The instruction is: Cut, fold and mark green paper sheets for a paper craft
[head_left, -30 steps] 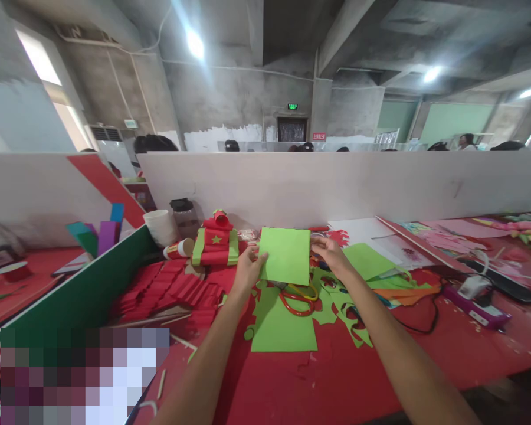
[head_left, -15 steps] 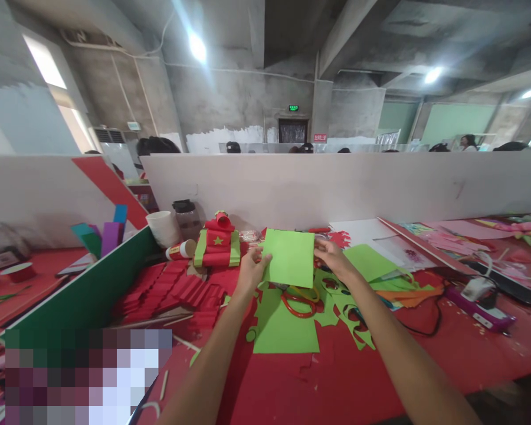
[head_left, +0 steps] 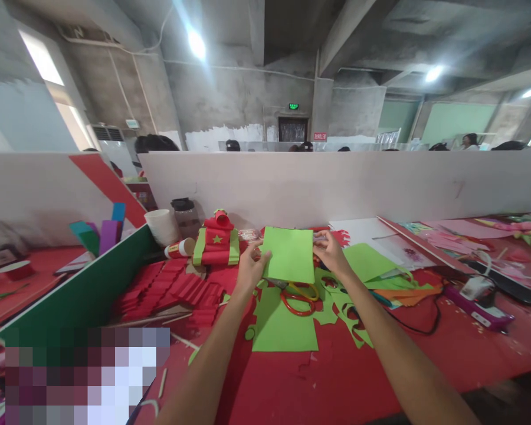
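Observation:
A bright green square sheet, paper or thin foam, is held up above the table between my two hands. My left hand pinches its left edge, thumb on the near face. At the right edge, the fingers of my right hand are closed on the sheet near its upper corner. Just below it lie scissors with orange and yellow handles, their blades hidden. They rest on a larger green sheet. Green offcuts with round holes lie to the right.
Folded red strips and a red-and-green craft piece with a star are at left, by a green divider. A purple power strip and black cable lie right. A white partition closes the back.
The green sheet's lower edge has tilted slightly and my right fingers have shifted a little up its right edge. The whole view has moved very slightly.

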`<state>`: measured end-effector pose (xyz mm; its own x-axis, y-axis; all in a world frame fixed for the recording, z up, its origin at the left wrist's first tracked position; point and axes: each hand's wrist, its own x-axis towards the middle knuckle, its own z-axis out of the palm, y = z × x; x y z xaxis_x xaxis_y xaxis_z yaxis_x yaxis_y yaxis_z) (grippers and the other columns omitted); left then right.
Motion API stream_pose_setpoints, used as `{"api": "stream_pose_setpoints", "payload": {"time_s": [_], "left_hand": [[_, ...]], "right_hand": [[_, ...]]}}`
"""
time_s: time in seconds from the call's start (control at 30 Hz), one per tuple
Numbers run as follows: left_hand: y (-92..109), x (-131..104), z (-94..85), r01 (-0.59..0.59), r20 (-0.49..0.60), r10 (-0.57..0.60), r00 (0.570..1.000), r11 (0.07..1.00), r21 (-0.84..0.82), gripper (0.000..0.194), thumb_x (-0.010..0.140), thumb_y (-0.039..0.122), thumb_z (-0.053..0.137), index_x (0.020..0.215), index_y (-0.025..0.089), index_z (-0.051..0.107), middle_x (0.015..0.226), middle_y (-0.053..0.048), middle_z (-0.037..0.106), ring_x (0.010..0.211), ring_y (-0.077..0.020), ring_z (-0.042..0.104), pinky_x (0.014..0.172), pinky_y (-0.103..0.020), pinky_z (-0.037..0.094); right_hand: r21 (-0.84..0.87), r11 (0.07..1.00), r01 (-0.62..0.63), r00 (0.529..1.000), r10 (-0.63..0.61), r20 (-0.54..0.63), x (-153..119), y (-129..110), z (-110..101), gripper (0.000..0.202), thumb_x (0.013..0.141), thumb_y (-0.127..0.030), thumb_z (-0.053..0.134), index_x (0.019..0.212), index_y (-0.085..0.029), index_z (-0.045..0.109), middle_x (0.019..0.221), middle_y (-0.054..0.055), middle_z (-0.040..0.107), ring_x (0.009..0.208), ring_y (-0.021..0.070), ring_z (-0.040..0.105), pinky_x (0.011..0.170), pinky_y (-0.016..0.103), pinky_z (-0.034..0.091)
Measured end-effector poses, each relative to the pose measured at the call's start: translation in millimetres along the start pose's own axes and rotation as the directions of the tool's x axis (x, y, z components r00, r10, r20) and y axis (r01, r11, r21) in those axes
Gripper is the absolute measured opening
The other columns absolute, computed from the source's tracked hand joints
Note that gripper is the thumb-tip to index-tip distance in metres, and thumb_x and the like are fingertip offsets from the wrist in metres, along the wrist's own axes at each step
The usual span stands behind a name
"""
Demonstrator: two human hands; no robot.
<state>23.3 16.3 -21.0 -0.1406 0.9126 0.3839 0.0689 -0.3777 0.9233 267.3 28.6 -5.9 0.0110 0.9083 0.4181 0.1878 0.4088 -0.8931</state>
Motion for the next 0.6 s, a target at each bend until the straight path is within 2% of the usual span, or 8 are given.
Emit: {"api": "stream_pose_setpoints", "payload": {"time_s": [0.13, 0.27, 0.5, 0.6], "left_hand": [[0.9, 0.0, 0.2, -0.025, -0.014, 0.025, 1.000, 1.000, 0.007, 0.050, 0.068, 0.042, 0.073, 0.108, 0.015, 0.064, 0.072, 0.000, 0.060, 0.069, -0.0160, 0.058, 0.068, -0.028, 0.047], [0.5, 1.2, -0.2, -0.036, -0.030, 0.036, 0.999, 0.999, 0.006, 0.046, 0.067, 0.043, 0.074, 0.104, 0.016, 0.067, 0.080, -0.003, 0.064, 0.078, -0.0179, 0.060, 0.074, -0.029, 0.048], [-0.1, 1.6, -0.7, 0.009, 0.034, -0.007, 0.999, 0.999, -0.045, 0.043, 0.065, 0.048, 0.075, 0.093, 0.016, 0.069, 0.082, -0.006, 0.068, 0.080, -0.0208, 0.063, 0.074, -0.032, 0.050], [2.1, 0.8, -0.1, -0.002, 0.075, 0.006, 0.997, 0.998, -0.059, 0.042, 0.065, 0.048, 0.074, 0.092, 0.016, 0.070, 0.085, -0.007, 0.070, 0.082, -0.0215, 0.064, 0.076, -0.032, 0.050]], "right_hand": [[-0.007, 1.000, 0.008, 1.000, -0.008, -0.013, 0.9, -1.5, 0.1, 0.028, 0.079, -0.043, 0.064, 0.095, -0.023, 0.054, 0.079, 0.002, 0.065, 0.056, 0.0151, 0.058, 0.050, 0.027, 0.048], [-0.003, 1.000, -0.001, 1.000, 0.001, -0.006, 0.7, -4.2, -0.4, 0.036, 0.080, -0.055, 0.062, 0.095, -0.023, 0.061, 0.073, 0.002, 0.063, 0.054, 0.0160, 0.056, 0.047, 0.028, 0.049], [-0.043, 0.999, 0.033, 0.999, -0.034, -0.022, 1.4, -2.7, -0.7, 0.032, 0.076, -0.048, 0.069, 0.093, -0.022, 0.064, 0.090, 0.007, 0.069, 0.077, 0.0226, 0.065, 0.058, 0.031, 0.055], [0.012, 1.000, 0.013, 0.999, -0.012, -0.046, 2.7, 0.4, -1.4, 0.037, 0.074, -0.043, 0.071, 0.103, -0.023, 0.061, 0.089, 0.006, 0.070, 0.076, 0.0212, 0.066, 0.058, 0.030, 0.054]]}}
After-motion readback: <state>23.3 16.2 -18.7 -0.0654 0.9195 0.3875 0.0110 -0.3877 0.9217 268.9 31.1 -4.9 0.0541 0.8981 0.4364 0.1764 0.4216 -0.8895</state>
